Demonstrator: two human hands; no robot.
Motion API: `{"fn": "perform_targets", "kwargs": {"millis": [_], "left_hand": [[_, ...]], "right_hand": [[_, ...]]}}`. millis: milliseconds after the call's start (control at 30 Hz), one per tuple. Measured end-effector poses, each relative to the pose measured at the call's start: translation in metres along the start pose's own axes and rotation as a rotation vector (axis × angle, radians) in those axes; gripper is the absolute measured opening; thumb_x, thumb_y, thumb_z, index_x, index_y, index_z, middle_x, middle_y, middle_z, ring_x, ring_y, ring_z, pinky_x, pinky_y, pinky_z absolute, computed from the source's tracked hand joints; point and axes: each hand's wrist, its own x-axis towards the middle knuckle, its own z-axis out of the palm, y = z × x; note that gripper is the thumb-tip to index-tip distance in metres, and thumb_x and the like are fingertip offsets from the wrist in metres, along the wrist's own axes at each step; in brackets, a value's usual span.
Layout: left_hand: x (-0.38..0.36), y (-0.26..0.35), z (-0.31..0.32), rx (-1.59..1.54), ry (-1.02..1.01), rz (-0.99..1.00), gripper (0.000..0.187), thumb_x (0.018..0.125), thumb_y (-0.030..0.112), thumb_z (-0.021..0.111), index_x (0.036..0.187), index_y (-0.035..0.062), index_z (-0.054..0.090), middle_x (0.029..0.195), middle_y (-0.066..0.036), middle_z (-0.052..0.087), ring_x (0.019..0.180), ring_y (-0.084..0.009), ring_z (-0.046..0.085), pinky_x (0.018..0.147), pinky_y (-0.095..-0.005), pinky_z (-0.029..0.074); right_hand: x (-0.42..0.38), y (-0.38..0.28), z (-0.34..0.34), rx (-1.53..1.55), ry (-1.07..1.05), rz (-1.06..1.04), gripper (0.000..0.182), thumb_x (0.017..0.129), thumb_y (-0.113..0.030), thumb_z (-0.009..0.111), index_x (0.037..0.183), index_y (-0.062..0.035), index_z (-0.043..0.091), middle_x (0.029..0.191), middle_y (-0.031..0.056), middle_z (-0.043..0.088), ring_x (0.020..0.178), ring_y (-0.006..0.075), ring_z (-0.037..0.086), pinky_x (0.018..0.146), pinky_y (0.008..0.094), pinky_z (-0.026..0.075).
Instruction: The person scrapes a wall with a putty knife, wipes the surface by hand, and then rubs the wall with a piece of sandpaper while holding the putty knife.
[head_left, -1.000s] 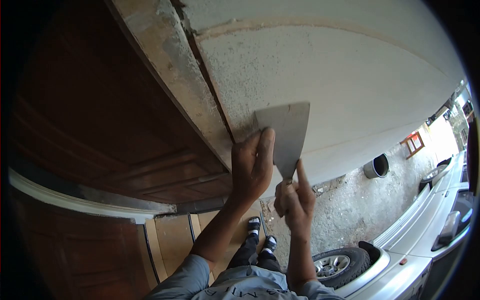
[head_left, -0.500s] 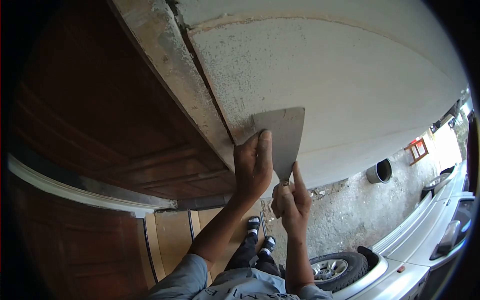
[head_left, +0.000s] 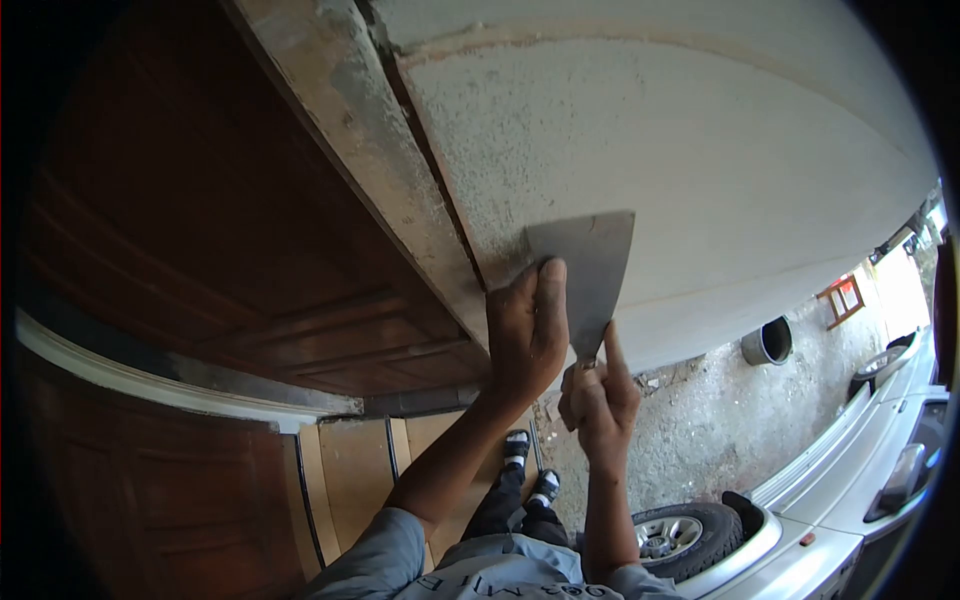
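Note:
A wide metal scraper (head_left: pixel 585 270) lies with its blade against the pale wall (head_left: pixel 720 170), near a patch of speckled, rough surface. My right hand (head_left: pixel 602 405) is closed round its handle, the index finger stretched along the blade's edge. My left hand (head_left: pixel 528 325) pinches the left side of the blade, thumb on top; its other fingers are partly hidden. Left of the hands, a dark gap runs between the wall and a worn, patchy frame (head_left: pixel 385 150).
Dark brown panelled doors (head_left: pixel 200 220) fill the left side. Tan steps (head_left: pixel 350 470) lie below, beside my feet. On the right are a bucket (head_left: pixel 768 342), a red-brown wooden frame (head_left: pixel 842 300), a silver vehicle (head_left: pixel 800 545) and its spare wheel (head_left: pixel 690 538).
The whole view has shifted, so the wall, hands and scraper appear slightly further right. Both hands keep the same hold on the scraper.

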Motion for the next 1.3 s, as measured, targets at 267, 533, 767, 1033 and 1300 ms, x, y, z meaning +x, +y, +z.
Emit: {"fn": "perform_targets", "kwargs": {"millis": [267,533,767,1033,1300], "left_hand": [[0.003,0.004,-0.007,0.036,-0.027,0.005,0.036,0.094,0.018,0.04,0.062,0.0017,0.041,0.049,-0.001,0.032,0.046,-0.0064,0.032,0.041,-0.0273,0.025],[0.002,0.002,-0.008,-0.006,-0.039,-0.007,0.036,0.094,0.019,0.042,0.062,0.0013,0.043,0.045,-0.002,0.033,0.042,-0.0062,0.033,0.038,-0.0276,0.025],[0.002,0.003,-0.008,0.029,-0.036,0.006,0.036,0.094,0.018,0.042,0.062,0.0015,0.043,0.045,-0.002,0.034,0.042,-0.0062,0.033,0.039,-0.0278,0.025],[0.0,0.005,-0.008,-0.01,-0.036,-0.059,0.035,0.094,0.018,0.042,0.063,0.0009,0.045,0.045,-0.001,0.035,0.042,-0.0061,0.034,0.039,-0.0279,0.026],[-0.007,-0.004,-0.006,0.021,0.004,-0.028,0.036,0.093,0.017,0.042,0.061,0.0008,0.043,0.045,-0.002,0.035,0.042,-0.0065,0.034,0.039,-0.0277,0.026]], "right_hand": [[-0.003,0.0,0.004,0.014,0.014,-0.015,0.051,0.09,-0.007,0.044,0.137,-0.0003,0.025,0.07,-0.0002,0.048,0.053,0.0025,0.041,0.046,0.0158,0.035],[-0.003,0.002,0.009,0.034,-0.028,-0.106,0.052,0.09,-0.004,0.04,0.139,0.0005,0.02,0.068,-0.0012,0.045,0.052,0.002,0.038,0.045,0.0159,0.033],[-0.006,0.006,0.007,0.025,0.026,-0.045,0.053,0.089,-0.003,0.041,0.138,0.0008,0.021,0.069,-0.0009,0.048,0.052,0.0023,0.04,0.045,0.0158,0.034],[-0.01,0.0,0.007,-0.003,0.016,0.005,0.053,0.09,-0.005,0.043,0.138,0.0011,0.023,0.064,-0.0028,0.045,0.051,0.0019,0.039,0.045,0.0162,0.033],[-0.016,0.005,0.004,0.002,0.017,0.028,0.053,0.09,-0.008,0.045,0.138,0.0,0.024,0.067,-0.0017,0.047,0.051,0.0021,0.04,0.045,0.0163,0.034]]}}
